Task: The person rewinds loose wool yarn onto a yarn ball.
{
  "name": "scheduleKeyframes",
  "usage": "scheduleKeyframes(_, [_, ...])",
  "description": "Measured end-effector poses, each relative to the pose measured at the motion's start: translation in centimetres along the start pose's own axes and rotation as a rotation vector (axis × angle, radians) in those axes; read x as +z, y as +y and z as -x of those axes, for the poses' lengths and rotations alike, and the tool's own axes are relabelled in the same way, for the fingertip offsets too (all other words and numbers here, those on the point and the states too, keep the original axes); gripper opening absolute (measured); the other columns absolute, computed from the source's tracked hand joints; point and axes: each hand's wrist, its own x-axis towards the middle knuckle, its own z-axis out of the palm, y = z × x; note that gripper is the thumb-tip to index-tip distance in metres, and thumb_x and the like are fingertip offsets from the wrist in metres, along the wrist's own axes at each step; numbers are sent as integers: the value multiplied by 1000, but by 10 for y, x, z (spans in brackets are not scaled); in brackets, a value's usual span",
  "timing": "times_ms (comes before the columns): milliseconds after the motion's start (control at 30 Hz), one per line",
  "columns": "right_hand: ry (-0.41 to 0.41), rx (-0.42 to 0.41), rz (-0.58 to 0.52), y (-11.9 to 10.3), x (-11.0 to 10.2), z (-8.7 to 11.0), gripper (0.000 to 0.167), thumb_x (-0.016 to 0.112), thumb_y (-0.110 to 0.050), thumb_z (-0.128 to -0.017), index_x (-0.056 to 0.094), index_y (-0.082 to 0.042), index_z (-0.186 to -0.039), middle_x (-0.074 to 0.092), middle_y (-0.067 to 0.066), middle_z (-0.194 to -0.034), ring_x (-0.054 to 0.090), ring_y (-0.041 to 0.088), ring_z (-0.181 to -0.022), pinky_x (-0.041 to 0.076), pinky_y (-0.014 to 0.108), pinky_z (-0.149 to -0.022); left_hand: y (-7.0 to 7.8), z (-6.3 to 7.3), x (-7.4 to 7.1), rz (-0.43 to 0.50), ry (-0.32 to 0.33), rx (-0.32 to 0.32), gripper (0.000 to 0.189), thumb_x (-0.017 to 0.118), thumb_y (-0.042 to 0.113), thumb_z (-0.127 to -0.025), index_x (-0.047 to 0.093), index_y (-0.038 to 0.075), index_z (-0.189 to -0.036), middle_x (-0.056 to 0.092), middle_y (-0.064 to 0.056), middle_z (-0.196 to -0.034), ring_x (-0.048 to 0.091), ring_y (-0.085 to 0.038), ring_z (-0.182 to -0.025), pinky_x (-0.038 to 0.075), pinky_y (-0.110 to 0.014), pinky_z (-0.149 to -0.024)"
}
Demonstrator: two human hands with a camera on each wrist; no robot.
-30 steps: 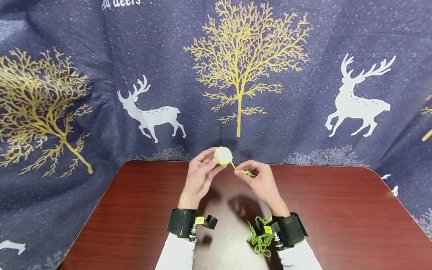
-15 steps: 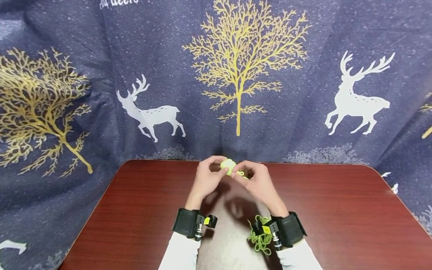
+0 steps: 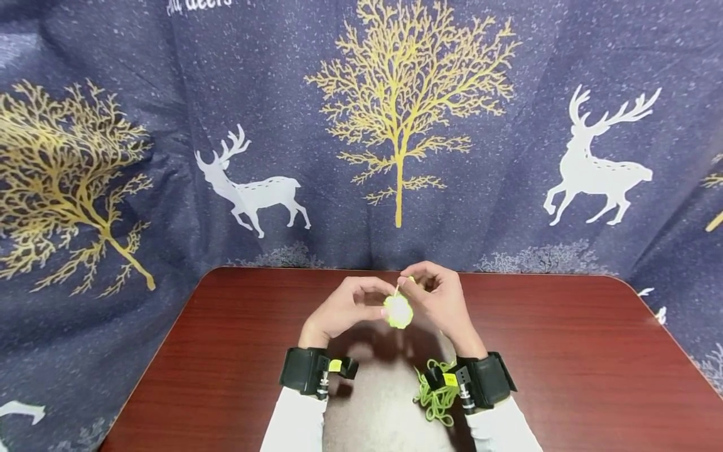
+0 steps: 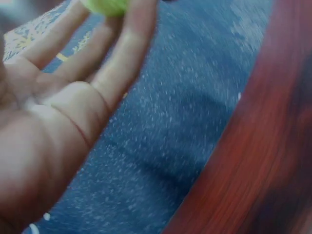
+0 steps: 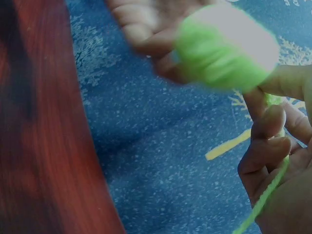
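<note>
A small ball of bright yellow-green yarn [image 3: 398,312] is held up over the table, washed out by glare in the head view. My left hand [image 3: 342,309] pinches it from the left between thumb and fingers. My right hand [image 3: 442,300], just above and to the right, grips the yarn strand, a short length of which runs down to the ball. The right wrist view has the strand [image 5: 265,200] passing through the curled fingers [image 5: 265,156]. Only the lower edge of the ball [image 4: 106,6] shows in the left wrist view.
A loose tangle of green yarn [image 3: 437,395] lies on the red-brown table [image 3: 226,351], beside and partly under the right wrist strap [image 3: 484,382]. Behind the table's far edge hangs a dark blue cloth [image 3: 339,207] printed with trees and deer.
The left hand has carried the yarn ball to the right and closer to me, turning it. My right hand keeps the strand and ends slightly higher, above the ball.
</note>
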Motion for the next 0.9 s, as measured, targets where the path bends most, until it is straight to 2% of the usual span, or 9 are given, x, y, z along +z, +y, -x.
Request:
scheduleKeyframes(100, [-1,12,-8,4,1,1,9,76,-1,-87,75,-1,-96,63,8,-69,49,9,-55,39,21,-48,1,0,4,225,64,75,30,64,-12,-88,66,-8,-118,71,-8,-113,67,-20,-101,59,-32,-86])
scheduleKeyframes(200, [-10,17,-14,7,3,2,11,76,3,-86,74,3,-96,65,11,-72,50,8,-56,40,21,-49,4,-2,9,392,205,111,31,63,-10,-91,69,3,-118,71,-7,-115,68,-19,-102,59,-33,-86])
scheduleKeyframes(267, [-22,18,4,7,6,2,11,78,2,-85,74,3,-95,67,10,-73,51,8,-56,40,21,-49,6,-4,13,464,315,112,34,63,-9,-93,67,5,-123,70,-7,-115,68,-19,-100,60,-34,-84])
scheduleKeyframes(367, [-47,19,51,5,10,4,9,79,-3,-85,75,-1,-93,69,8,-75,52,10,-57,41,21,-50,9,-7,18,498,446,82,39,61,-8,-94,61,-1,-133,69,-9,-113,69,-20,-98,61,-34,-81])
scheduleKeyframes(433, [-62,23,83,5,12,6,8,79,-5,-86,75,-4,-93,69,7,-76,53,12,-58,43,21,-50,12,-8,20,500,493,57,40,59,-9,-95,59,-5,-136,69,-10,-112,69,-21,-97,62,-34,-80])
scheduleKeyframes(500, [-68,27,98,4,14,8,8,79,-6,-86,75,-5,-92,68,6,-75,53,15,-59,43,21,-50,13,-8,21,486,521,38,36,58,-10,-95,62,-6,-131,69,-12,-113,69,-22,-98,61,-34,-81])
scheduleKeyframes(600, [-62,46,98,1,15,9,7,79,-5,-86,76,-5,-92,69,4,-76,54,17,-60,44,21,-51,17,-7,23,442,517,37,32,58,-11,-94,64,-7,-125,69,-11,-114,69,-22,-100,61,-34,-83])
scheduleKeyframes(767, [-61,52,93,-7,13,6,6,78,-5,-86,76,-7,-91,69,4,-76,55,20,-61,43,21,-52,25,-12,21,308,489,56,36,61,-14,-92,56,-14,-127,70,-9,-111,68,-20,-96,61,-34,-82])
scheduleKeyframes(900, [-76,32,116,-16,13,7,7,78,-5,-86,75,-10,-91,67,2,-74,55,18,-61,43,22,-53,33,-18,19,146,538,28,42,66,-12,-91,55,-11,-131,69,-13,-113,67,-21,-98,60,-38,-84])
